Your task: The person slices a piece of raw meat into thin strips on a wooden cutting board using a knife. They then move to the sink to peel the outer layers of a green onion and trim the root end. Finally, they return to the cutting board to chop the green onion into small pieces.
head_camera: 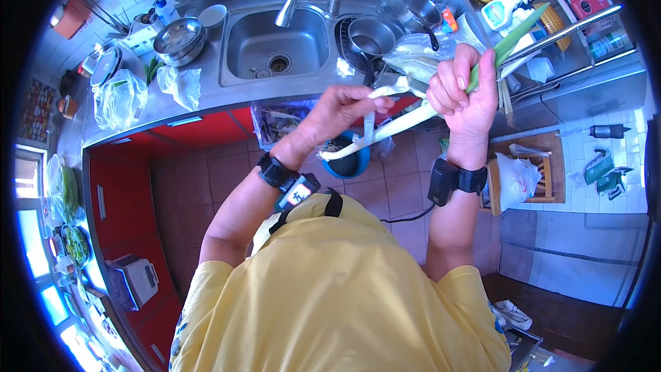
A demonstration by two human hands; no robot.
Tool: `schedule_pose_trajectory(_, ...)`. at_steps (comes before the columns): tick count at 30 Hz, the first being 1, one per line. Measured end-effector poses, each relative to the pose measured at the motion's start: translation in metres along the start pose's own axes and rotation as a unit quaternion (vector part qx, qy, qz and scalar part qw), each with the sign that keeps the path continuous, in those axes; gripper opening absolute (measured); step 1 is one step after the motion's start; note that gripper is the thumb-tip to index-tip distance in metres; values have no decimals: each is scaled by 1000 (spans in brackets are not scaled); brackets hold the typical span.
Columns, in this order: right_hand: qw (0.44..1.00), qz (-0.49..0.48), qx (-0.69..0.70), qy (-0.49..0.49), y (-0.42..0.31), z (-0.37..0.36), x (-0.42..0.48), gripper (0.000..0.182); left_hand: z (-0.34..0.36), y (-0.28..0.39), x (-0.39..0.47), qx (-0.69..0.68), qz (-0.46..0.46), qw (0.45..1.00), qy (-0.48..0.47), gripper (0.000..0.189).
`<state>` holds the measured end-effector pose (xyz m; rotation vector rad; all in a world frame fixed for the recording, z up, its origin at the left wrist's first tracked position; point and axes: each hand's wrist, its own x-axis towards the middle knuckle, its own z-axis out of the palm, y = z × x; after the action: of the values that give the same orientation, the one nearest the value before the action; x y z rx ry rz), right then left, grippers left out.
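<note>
A long green onion or leek [405, 123] slants across in front of me, its rooted white end pointing down and left. My right hand [465, 90] is closed around its upper part, where green leaf sticks out past the thumb. With thumb and fingers, my left hand [348, 106] pinches a pale outer layer [395, 89] that is partly peeled off the stalk. A loose strip [368, 128] of it hangs over the stalk. Below the root end, a blue bucket [365, 159] with a dark inside stands on the floor. More pale stalks show in a clear plastic bag [415, 54] on the counter.
Beyond my hands is a steel sink [279, 44] with a faucet [289, 8]. A saucepan [372, 36] stands right of it, metal bowls [179, 41] left. A lined bin [279, 119] with plant scraps stands near the bucket. At right is a wooden chair [494, 186] holding a white bag [519, 178].
</note>
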<state>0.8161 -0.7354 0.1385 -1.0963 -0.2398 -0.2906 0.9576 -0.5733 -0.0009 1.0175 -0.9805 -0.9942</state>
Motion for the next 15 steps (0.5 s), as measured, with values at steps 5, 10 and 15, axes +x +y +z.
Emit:
schedule_pose_trajectory(5,999,-31,-19,-13,-8,3,-11,59,-47,-31,-24,-124,-132,978,107,33)
schedule_pose_trajectory(10,997,-71,-22,1,-39,-2,-17,56,-109,-122,-63,-69,-174,939,290,27)
schedule_pose_trajectory(15,989,-145,2,3,-74,-7,-21,51,-174,-196,-123,-47,-186,891,411,23)
